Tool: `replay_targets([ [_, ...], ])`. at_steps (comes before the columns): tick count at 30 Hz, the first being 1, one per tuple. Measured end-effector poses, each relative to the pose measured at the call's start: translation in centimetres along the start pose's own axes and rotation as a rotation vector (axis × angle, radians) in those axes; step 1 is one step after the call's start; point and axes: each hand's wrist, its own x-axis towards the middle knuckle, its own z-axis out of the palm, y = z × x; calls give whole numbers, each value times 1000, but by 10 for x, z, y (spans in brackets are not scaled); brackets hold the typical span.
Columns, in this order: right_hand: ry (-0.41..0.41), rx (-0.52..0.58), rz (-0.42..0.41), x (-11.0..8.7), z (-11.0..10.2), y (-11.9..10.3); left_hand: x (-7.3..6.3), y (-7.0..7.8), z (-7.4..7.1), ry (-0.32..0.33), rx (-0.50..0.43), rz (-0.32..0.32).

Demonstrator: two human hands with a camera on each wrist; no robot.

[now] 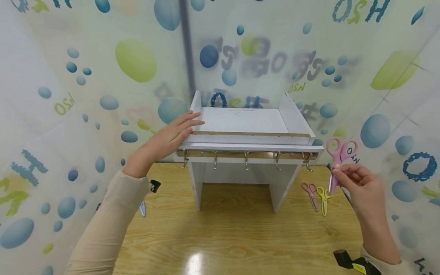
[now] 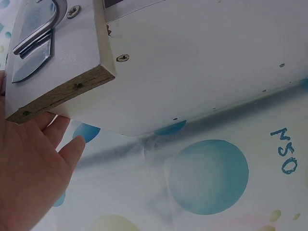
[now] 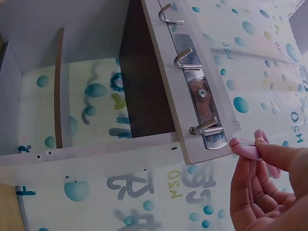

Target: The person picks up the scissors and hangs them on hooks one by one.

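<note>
Pink-handled scissors (image 1: 338,152) are pinched near the pivot by my right hand (image 1: 364,191), handle loops up and blades down. They are just right of a white shelf unit (image 1: 244,120) with a row of metal hooks (image 1: 246,160) along its front. In the right wrist view, a pink loop (image 3: 248,150) shows close to the end hook (image 3: 207,127). My left hand (image 1: 172,133) rests on the unit's upper left side, fingers stretched out. The left wrist view shows this hand (image 2: 33,168) beside the board's end (image 2: 67,94).
Pink scissors (image 1: 312,196) and yellow scissors (image 1: 324,198) lie on the wooden table (image 1: 233,236) right of the unit. Another pair with a pale blue part (image 1: 143,209) is partly hidden by the left forearm. Patterned sheeting (image 1: 137,95) surrounds the table.
</note>
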Motion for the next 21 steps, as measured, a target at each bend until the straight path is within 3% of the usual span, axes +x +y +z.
replay_targets([
  [5, -33, 5, -26, -9, 10, -1, 0, 1, 0, 2, -1, 3],
  [14, -74, -10, 2, -23, 23, 5, -1, 2, -1, 2, -1, -5],
  [21, -146, -6, -85, -29, 28, 19, -1, 2, 0, -3, -5, -6],
])
